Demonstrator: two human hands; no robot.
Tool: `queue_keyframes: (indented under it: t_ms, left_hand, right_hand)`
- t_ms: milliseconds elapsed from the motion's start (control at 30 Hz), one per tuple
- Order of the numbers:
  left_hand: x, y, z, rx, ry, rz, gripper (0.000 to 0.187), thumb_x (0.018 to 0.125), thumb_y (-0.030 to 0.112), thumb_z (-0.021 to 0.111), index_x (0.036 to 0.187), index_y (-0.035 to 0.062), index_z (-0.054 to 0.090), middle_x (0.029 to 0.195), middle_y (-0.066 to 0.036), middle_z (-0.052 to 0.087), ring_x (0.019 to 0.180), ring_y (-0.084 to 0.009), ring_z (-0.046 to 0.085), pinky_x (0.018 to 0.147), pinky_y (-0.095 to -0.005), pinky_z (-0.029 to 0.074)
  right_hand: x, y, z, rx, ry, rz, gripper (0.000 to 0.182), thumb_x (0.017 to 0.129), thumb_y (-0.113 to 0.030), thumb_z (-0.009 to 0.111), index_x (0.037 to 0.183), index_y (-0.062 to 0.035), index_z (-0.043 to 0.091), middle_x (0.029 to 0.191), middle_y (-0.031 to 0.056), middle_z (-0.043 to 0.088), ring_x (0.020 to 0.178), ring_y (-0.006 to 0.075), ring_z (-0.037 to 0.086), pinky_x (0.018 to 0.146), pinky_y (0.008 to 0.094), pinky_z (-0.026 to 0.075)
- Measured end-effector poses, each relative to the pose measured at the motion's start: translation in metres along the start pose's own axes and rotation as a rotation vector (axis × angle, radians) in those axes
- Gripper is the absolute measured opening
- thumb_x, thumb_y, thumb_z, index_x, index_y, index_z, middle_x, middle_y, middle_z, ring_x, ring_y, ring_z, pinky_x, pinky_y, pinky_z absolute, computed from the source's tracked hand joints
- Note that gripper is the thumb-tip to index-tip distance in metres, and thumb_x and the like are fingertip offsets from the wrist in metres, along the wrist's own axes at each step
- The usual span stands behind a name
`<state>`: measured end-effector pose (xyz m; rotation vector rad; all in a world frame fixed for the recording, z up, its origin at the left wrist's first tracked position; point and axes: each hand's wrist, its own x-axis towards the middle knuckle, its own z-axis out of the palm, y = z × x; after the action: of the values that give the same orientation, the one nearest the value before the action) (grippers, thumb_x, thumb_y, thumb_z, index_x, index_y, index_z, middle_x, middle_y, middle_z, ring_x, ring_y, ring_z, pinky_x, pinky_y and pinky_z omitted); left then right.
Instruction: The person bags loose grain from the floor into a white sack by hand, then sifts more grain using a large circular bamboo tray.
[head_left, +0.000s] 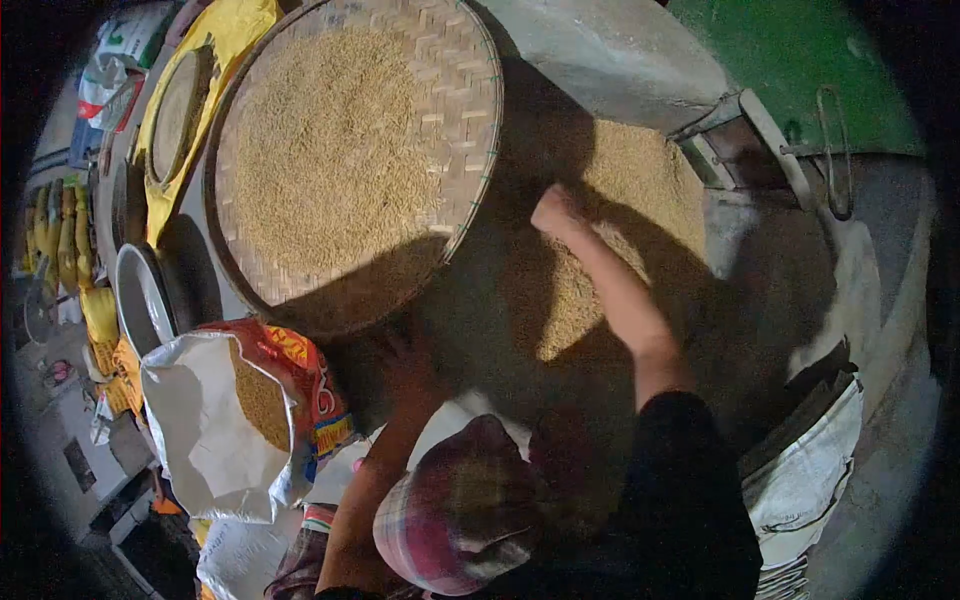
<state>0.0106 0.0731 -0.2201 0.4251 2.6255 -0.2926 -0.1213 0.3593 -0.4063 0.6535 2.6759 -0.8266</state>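
My right hand is held out over the heap of unhusked grain on the floor, its fingers curled closed. Whatever it may hold is hidden. My left hand is in deep shadow just below the rim of the round woven bamboo tray; its fingers are too dark to read. A wide layer of grain covers much of that tray. Left of my left forearm stands an open white-lined sack with grain showing along its inner side and red printing outside.
A metal basin and a yellow sack lie beyond the tray's left side. A wooden frame stands by the green surface at upper right. Folded white sacks lie at lower right. Plaid cloth covers a rounded shape below.
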Motion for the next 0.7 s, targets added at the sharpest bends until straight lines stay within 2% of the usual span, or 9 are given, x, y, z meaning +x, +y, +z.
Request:
queue_keyframes:
  t_ms: [33, 67, 100, 200, 233, 467, 600, 667, 700]
  left_hand:
    - [-0.004, 0.002, -0.002, 0.034, -0.067, 0.009, 0.105, 0.055, 0.055, 0.068, 0.133, 0.0076, 0.017, 0.125, -0.031, 0.022, 0.111, -0.0554, 0.026, 0.083, -0.0638, 0.029]
    - [-0.007, 0.007, -0.009, 0.028, -0.084, 0.01, 0.105, 0.055, 0.055, 0.068, 0.133, 0.0076, 0.017, 0.125, -0.031, 0.022, 0.111, -0.0554, 0.026, 0.083, -0.0638, 0.029]
    - [-0.006, 0.012, -0.02, 0.01, -0.117, -0.031, 0.105, 0.055, 0.054, 0.068, 0.133, 0.0073, 0.017, 0.126, -0.032, 0.021, 0.111, -0.0563, 0.024, 0.084, -0.0637, 0.028]
    - [-0.002, -0.002, 0.006, -0.02, -0.172, -0.038, 0.102, 0.058, 0.056, 0.065, 0.133, 0.0057, 0.018, 0.128, -0.033, 0.016, 0.115, -0.0564, 0.016, 0.088, -0.0649, 0.021]
    - [-0.001, -0.003, 0.009, -0.027, -0.187, -0.02, 0.101, 0.059, 0.057, 0.064, 0.133, 0.0051, 0.018, 0.129, -0.034, 0.014, 0.116, -0.056, 0.013, 0.089, -0.0655, 0.017]
    - [-0.001, 0.0, 0.004, 0.062, -0.001, 0.006, 0.104, 0.053, 0.051, 0.071, 0.129, 0.0019, 0.02, 0.127, -0.038, 0.013, 0.114, -0.0595, 0.015, 0.087, -0.0657, 0.023]
    - [0.007, 0.017, -0.033, -0.014, -0.253, -0.1, 0.105, 0.055, 0.05, 0.071, 0.129, -0.0008, 0.018, 0.128, -0.038, 0.011, 0.114, -0.0586, 0.016, 0.088, -0.0656, 0.021]
    - [0.009, 0.022, -0.041, -0.144, -0.382, -0.17, 0.105, 0.055, 0.05, 0.07, 0.13, -0.0015, 0.016, 0.128, -0.037, 0.012, 0.115, -0.0577, 0.015, 0.088, -0.0661, 0.02]
    - [0.004, 0.013, -0.024, -0.171, -0.285, -0.105, 0.105, 0.056, 0.051, 0.069, 0.13, -0.0024, 0.016, 0.128, -0.037, 0.012, 0.115, -0.0568, 0.016, 0.09, -0.0648, 0.02]
  right_hand:
    - [-0.013, -0.005, -0.042, -0.21, -0.366, 0.079, 0.044, 0.076, -0.032, 0.057, 0.107, -0.0009, 0.054, 0.117, 0.0183, 0.046, 0.106, 0.0324, 0.047, 0.087, 0.0417, 0.038]
    - [-0.022, -0.003, -0.086, -0.071, -0.327, 0.194, 0.048, 0.075, -0.038, 0.057, 0.108, -0.0035, 0.053, 0.115, 0.0206, 0.047, 0.101, 0.0336, 0.05, 0.082, 0.0444, 0.041]
    - [-0.015, 0.027, -0.077, 0.071, 0.06, 0.161, 0.052, 0.076, -0.044, 0.053, 0.11, -0.0046, 0.052, 0.119, 0.0234, 0.043, 0.103, 0.0338, 0.05, 0.083, 0.0454, 0.041]
    - [0.023, 0.087, -0.099, -0.181, 0.302, 0.477, 0.074, 0.076, -0.061, 0.039, 0.13, -0.0112, 0.032, 0.135, 0.0207, 0.024, 0.121, 0.0339, 0.03, 0.095, 0.0468, 0.028]
    - [0.032, 0.102, -0.114, -0.154, 0.198, 0.58, 0.082, 0.072, -0.065, 0.041, 0.133, -0.0125, 0.025, 0.136, 0.0199, 0.02, 0.125, 0.034, 0.022, 0.099, 0.047, 0.021]
    - [0.056, 0.157, -0.104, 0.439, 0.02, 0.487, 0.099, 0.063, -0.063, 0.056, 0.135, -0.0075, 0.017, 0.138, 0.0177, 0.018, 0.128, 0.0305, 0.018, 0.103, 0.0396, 0.019]
    - [0.049, 0.157, -0.1, 0.355, -0.03, 0.214, 0.099, 0.062, -0.061, 0.06, 0.134, -0.0077, 0.018, 0.138, 0.0179, 0.017, 0.127, 0.031, 0.02, 0.104, 0.0371, 0.017]
    - [0.026, 0.131, -0.109, 0.518, -0.412, 0.197, 0.093, 0.064, -0.061, 0.059, 0.133, -0.009, 0.025, 0.137, 0.0176, 0.022, 0.124, 0.0316, 0.025, 0.103, 0.0364, 0.019]
    - [0.014, 0.116, -0.114, 0.514, -0.404, 0.193, 0.093, 0.064, -0.061, 0.059, 0.133, -0.009, 0.025, 0.137, 0.0176, 0.022, 0.124, 0.0316, 0.025, 0.103, 0.0364, 0.019]
